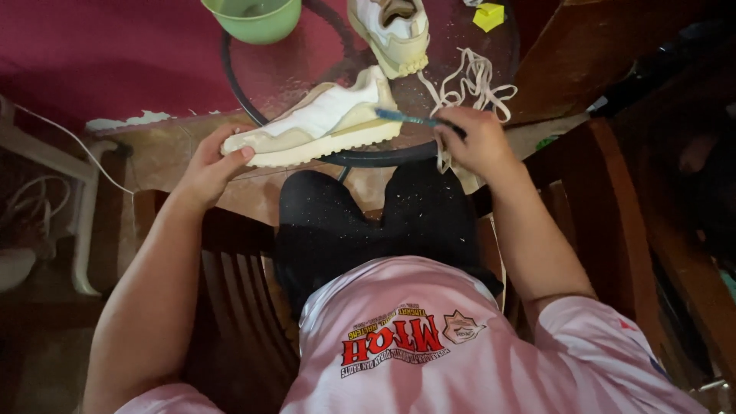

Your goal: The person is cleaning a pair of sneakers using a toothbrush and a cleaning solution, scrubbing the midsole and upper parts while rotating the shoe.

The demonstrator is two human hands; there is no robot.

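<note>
The cream sneaker (318, 123) lies on its side at the near edge of the round glass table (307, 57), toe clamped by the left hand (205, 170), fingers wrapped over the tip. The right hand (479, 142) is closed around a blue-handled brush (410, 118), bristles at the heel. Light, I'd judge — soft upper, stiffer rubber sole, so toe and sole are the firm places to grip. Possibly wet and slippery — hard to tell. The second sneaker (395, 27), green bowl (257, 15) and yellow block (488, 15) are partly cut off at the far edge; loose laces (471, 84) lie near the right edge.
</note>
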